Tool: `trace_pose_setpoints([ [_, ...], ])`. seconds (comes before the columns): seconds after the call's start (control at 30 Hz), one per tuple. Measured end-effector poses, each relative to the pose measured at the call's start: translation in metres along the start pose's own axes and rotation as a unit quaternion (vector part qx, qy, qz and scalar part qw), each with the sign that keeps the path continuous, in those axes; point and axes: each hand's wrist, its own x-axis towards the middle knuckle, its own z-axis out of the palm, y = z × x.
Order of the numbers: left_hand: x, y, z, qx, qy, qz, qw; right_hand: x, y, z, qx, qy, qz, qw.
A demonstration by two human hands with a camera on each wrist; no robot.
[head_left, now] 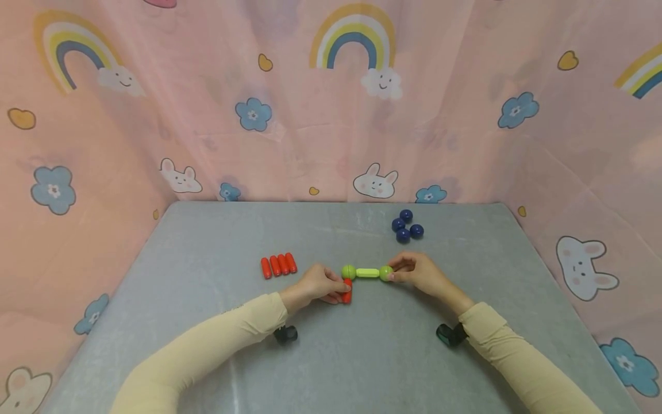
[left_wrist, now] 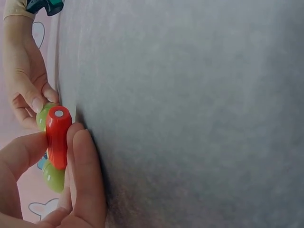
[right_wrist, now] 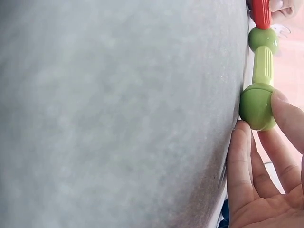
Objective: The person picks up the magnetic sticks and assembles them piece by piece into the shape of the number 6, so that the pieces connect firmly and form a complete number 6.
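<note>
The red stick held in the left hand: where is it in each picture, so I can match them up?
Head: the red stick is in the lower half, slightly right of centre.
Left wrist: left side, a little below mid-height.
Right wrist: top edge, right of centre, partly cut off.
Shared landmark: the two green balls.

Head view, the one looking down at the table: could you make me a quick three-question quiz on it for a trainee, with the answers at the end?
1. Besides the red stick in the left hand, how many red sticks lie in the row on the table?
2. True or false: the right hand holds a dark blue ball.
3. Which piece sits between the two green balls? A: a dark blue ball; B: the yellow-green stick; C: a red stick.

Key: 1. Four. 2. False; it pinches a green ball. 3. B.
</note>
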Motion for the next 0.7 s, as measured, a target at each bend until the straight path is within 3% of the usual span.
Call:
trace_pose_setpoints([
  [0.7,0.0002,0.0011,-0.0016,0.010,-0.012,0.011,0.9998,0.0002,-0.0003,-0.0001,-0.007,0.002,0.000,1.0000],
])
